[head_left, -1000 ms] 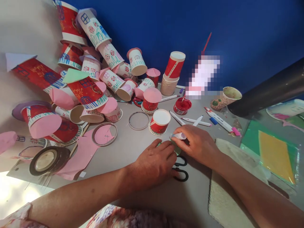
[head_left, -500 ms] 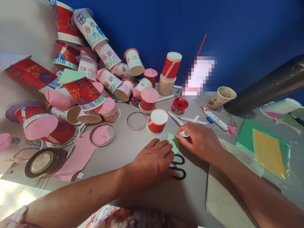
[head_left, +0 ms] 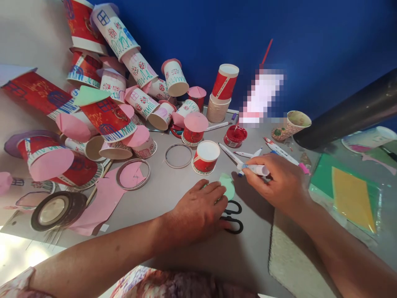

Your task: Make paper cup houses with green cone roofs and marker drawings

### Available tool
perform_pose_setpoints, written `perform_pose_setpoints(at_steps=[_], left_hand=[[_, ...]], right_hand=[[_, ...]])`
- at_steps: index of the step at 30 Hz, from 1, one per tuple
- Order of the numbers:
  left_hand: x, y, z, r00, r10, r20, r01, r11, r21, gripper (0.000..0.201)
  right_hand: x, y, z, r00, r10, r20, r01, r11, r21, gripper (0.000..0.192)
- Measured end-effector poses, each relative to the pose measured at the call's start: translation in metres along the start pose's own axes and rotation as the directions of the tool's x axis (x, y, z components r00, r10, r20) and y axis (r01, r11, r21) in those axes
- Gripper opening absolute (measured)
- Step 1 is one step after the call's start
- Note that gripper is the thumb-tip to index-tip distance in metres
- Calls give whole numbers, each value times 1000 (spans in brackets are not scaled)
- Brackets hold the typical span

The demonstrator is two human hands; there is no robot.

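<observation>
Green paper piece pinned, marker lifted beside it

The thin, limp green paper piece is pressed flat on the bench under the left hand fingertips; a light, rigid marker is gripped mid-barrel by the right hand, just right of it

L hand flat, palm down, fingers spread – R hand raised, fingers curled in a pinch, both forearms extended

There is just one camera, on my head. It looks forward and down, close over my left hand and right hand on the counter, toward the blue wall beyond them.
</observation>
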State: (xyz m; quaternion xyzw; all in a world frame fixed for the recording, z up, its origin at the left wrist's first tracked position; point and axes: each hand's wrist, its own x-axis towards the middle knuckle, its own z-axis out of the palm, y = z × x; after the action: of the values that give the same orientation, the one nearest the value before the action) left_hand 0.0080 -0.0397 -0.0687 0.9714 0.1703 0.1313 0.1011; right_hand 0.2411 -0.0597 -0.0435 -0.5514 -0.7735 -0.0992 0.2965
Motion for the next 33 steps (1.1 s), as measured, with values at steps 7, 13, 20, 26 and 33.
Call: perform_pose_setpoints(at_steps=[7,13,20,26,33], left_hand=[[1,0,3,1000,-17,-7,17,1000,-25,47],[1,-1,2,1000,-4,16,5,1000,-19,44],[1,-2,2,1000,5,24,-4,1000,-28,44],[0,-4,-1,999,7,46,-5,999,-34,40],[0,-1,-13,966,-231,-113,217,969,-121,45]], right_hand=[[-9,-9,11,971,-65,232,44,995,91,9],[-7,-5,14,984,-32,177,16,996,91,13],[1,-6,20,998,-47,38,46,998,32,14],[3,2,7,983,138,-124,-130,989,70,11],[4,16,-3,889,458,17,-459,888,26,16]])
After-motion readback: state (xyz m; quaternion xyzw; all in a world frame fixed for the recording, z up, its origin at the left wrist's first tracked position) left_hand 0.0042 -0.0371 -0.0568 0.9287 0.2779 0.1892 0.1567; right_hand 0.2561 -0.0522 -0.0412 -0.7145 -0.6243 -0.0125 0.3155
